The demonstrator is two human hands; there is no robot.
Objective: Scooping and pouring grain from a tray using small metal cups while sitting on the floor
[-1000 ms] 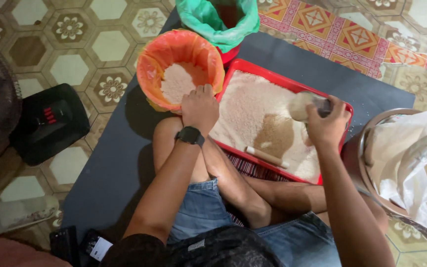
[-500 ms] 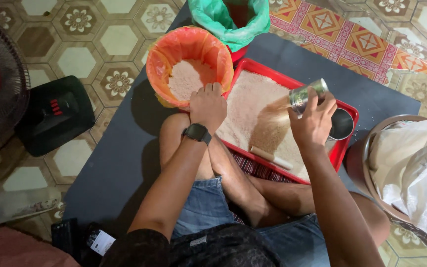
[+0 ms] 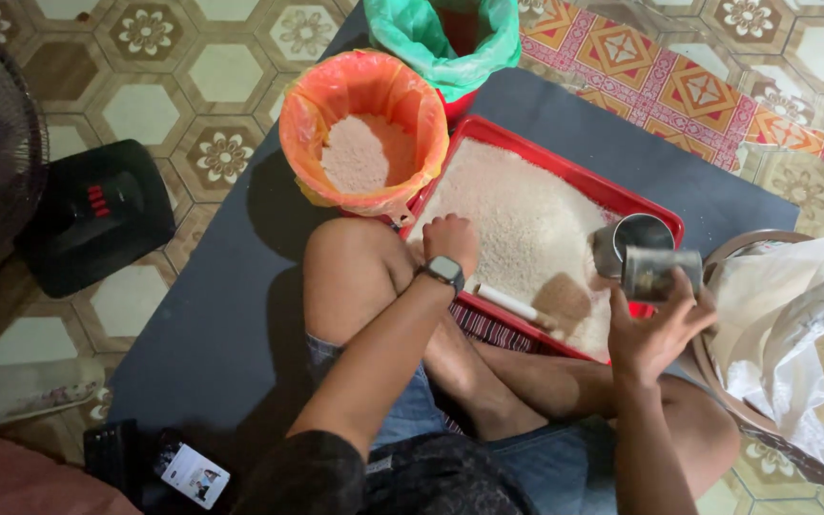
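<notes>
Rice tray (image 3: 565, 164): we are lifting a metal can (image 3: 661, 272) in our right hand (image 3: 655, 334), left hand (image 3: 450, 240) fisted on rice; tipping likely follows.

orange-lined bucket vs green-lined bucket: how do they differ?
The orange-lined bucket holds a heap of pale grain; the green-lined bucket shows none, its inside dark and cut off by the frame edge. The orange-lined bucket sits nearer the left hand, the green-lined bucket farther. Both are plastic-lined and touch the red tray.

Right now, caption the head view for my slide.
Right hand lifts a metal can over a red tray of rice.
</notes>
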